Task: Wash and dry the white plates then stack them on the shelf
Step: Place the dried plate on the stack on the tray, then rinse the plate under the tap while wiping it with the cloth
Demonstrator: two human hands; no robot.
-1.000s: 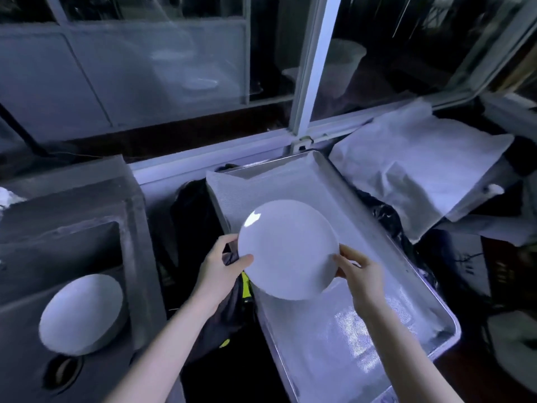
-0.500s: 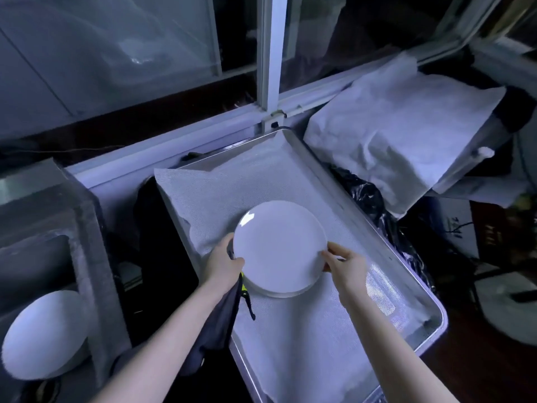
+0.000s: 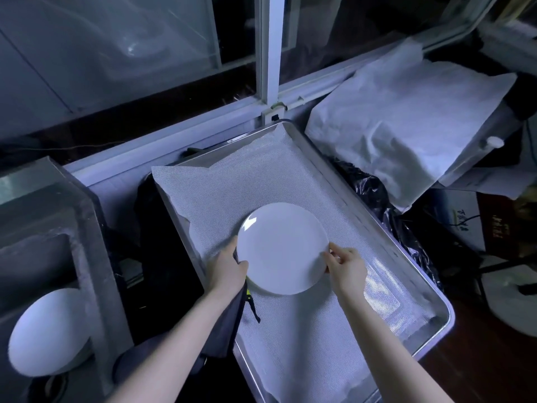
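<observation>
A round white plate (image 3: 281, 247) sits low over the mesh-lined metal tray (image 3: 406, 289) in the middle of the head view; whether it touches the liner I cannot tell. My left hand (image 3: 226, 269) grips its left rim, thumb on top, with a dark cloth (image 3: 229, 321) hanging below the wrist. My right hand (image 3: 345, 266) pinches the right rim with fingertips. A second white plate (image 3: 46, 333) leans in the grey stone sink (image 3: 55, 228) at the lower left.
A window frame (image 3: 270, 53) and sill run behind the tray. Crumpled white paper (image 3: 406, 117) covers things at the upper right. Black plastic (image 3: 374, 193) lies beside the tray's right edge. Dark clutter fills the far right.
Both hands carried the plate down and forward, from held above the tray to close over its liner. My view shifted right, so the sink slid toward the left edge.
</observation>
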